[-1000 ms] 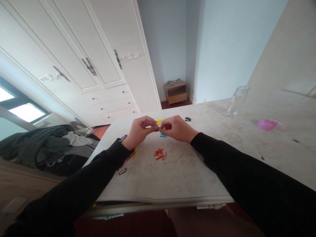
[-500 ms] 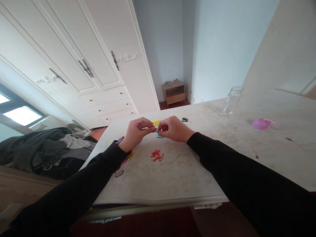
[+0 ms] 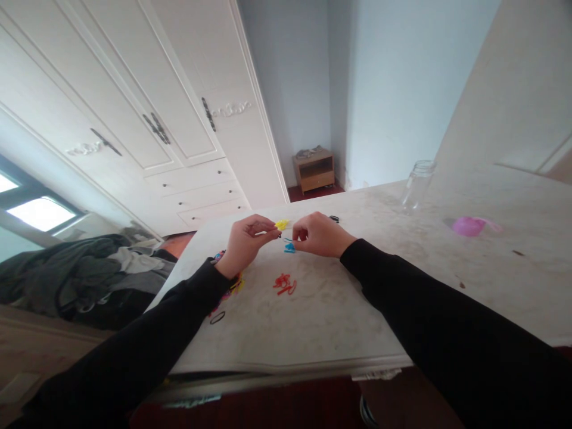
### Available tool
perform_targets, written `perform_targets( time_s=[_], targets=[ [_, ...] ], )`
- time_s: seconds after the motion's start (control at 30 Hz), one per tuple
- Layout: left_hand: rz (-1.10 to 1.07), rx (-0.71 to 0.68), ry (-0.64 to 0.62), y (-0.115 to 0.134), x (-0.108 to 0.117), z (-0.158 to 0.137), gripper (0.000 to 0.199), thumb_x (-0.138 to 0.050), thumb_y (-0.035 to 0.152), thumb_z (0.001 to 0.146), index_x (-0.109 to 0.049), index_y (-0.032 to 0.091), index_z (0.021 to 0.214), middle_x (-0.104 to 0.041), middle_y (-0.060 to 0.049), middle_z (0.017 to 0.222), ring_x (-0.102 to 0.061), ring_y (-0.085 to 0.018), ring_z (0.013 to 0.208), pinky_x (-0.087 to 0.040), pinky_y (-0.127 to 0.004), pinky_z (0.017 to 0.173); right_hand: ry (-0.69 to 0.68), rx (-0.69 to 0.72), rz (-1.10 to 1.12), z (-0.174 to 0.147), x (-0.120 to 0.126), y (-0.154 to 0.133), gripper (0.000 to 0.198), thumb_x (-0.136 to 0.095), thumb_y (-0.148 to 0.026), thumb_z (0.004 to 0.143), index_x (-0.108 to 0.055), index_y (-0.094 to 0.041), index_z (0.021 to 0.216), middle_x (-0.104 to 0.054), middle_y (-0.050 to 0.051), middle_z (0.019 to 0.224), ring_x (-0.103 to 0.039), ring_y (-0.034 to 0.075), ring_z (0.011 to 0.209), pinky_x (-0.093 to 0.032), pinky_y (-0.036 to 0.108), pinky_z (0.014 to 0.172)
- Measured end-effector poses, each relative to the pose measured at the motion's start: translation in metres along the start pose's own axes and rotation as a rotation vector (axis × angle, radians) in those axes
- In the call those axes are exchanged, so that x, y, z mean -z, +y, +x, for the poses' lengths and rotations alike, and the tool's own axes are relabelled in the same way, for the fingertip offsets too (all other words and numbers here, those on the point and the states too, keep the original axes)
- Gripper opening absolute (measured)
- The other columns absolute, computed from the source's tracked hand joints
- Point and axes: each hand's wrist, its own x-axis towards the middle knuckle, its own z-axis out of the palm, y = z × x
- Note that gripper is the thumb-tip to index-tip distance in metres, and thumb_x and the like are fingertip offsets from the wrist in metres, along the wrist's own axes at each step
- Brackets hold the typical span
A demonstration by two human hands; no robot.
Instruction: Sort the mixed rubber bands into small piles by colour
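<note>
In left hand [image 3: 247, 241], indistinct black object [image 3: 279, 236]

A room in a home, apparently a bedroom: a white panelled wardrobe [image 3: 147, 71] with drawers [image 3: 196, 192] lines one side, a small wooden cabinet [image 3: 315, 170] stands in the corner, and dark clothes [image 3: 84, 274] lie heaped near a window [image 3: 42, 213].

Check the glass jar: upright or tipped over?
Upright: the jar stands base-down on the table, with its mouth at the top.
</note>
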Motion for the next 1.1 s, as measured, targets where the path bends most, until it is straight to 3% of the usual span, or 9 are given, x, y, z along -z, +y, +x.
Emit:
perform_targets(
  time_s=[0.27,0.4,0.5,0.77,0.87,0.97,1.1],
  targets=[
    [0.058,-0.006,0.002,0.0,0.001,0.001,0.033,-0.092,0.038,0.07,-0.073,0.017,0.086,-0.08,-0.008,0.082,-0.078,-0.02,0.075,-0.067,-0.032,0.071,-0.068,-0.046,-0.103,-0.001,0.0,0.002,0.007,-0.076,-0.024,0.079,-0.08,-0.019,0.078,-0.071,0.002,0.07,-0.057,0.014,0.064,-0.036,0.028,0.064],
    [0.067,-0.015,-0.018,0.002,0.0,-0.001,0.036,-0.093,0.041,0.07,-0.072,0.016,0.086,-0.081,-0.01,0.085,-0.079,-0.022,0.077,-0.068,-0.034,0.074,0.022,-0.035,0.005,0.0,-0.001,0.002,0.011,-0.079,-0.028,0.081,-0.08,-0.016,0.082,-0.071,0.002,0.071,-0.058,0.013,0.065,-0.037,0.026,0.065],
    [0.068,-0.026,-0.035,0.005,-0.001,-0.002,0.037,-0.094,0.041,0.068,-0.072,0.016,0.083,-0.081,-0.009,0.082,-0.079,-0.022,0.078,-0.068,-0.032,0.074,0.01,0.007,0.127,0.0,-0.003,0.002,0.019,-0.08,-0.033,0.083,-0.079,-0.014,0.085,-0.072,0.003,0.073,-0.059,0.012,0.066,-0.038,0.026,0.065],
    [0.101,-0.07,-0.082,0.01,-0.002,-0.004,0.03,-0.091,0.038,0.071,-0.074,0.014,0.079,-0.079,-0.008,0.08,-0.076,-0.018,0.073,-0.065,-0.028,0.072,0.023,0.098,0.148,0.003,-0.002,0.004,0.013,-0.069,-0.021,0.09,-0.079,-0.014,0.084,-0.072,0.003,0.073,-0.058,0.012,0.067,-0.037,0.025,0.066],
    [0.116,-0.058,-0.083,0.017,0.003,-0.001,0.026,-0.088,0.034,0.074,-0.074,0.014,0.081,-0.078,-0.007,0.078,-0.075,-0.017,0.071,-0.063,-0.027,0.068,0.068,0.021,0.047,0.003,0.013,0.023,0.012,-0.069,-0.019,0.087,-0.079,-0.014,0.082,-0.073,0.004,0.073,-0.059,0.013,0.067,-0.038,0.026,0.066],
    [0.131,-0.047,-0.077,0.025,0.017,0.006,0.022,-0.084,0.033,0.076,-0.073,0.014,0.081,-0.074,-0.006,0.072,-0.072,-0.015,0.064,-0.058,-0.025,0.061,0.132,-0.141,-0.087,-0.001,0.031,0.054,0.012,-0.069,-0.018,0.085,-0.078,-0.013,0.078,-0.074,0.007,0.076,-0.061,0.016,0.07,-0.04,0.029,0.068],
    [0.283,-0.046,-0.115,0.023,0.045,0.018,0.019,-0.08,0.031,0.077,-0.073,0.013,0.076,-0.055,0.003,0.053,-0.044,-0.005,0.044,-0.032,-0.018,0.043,0.195,-0.254,-0.208,-0.008,0.047,0.089,0.014,-0.068,-0.019,0.083,-0.077,-0.015,0.074,-0.077,0.008,0.08,-0.064,0.019,0.076,-0.044,0.031,0.073]
  ],
)
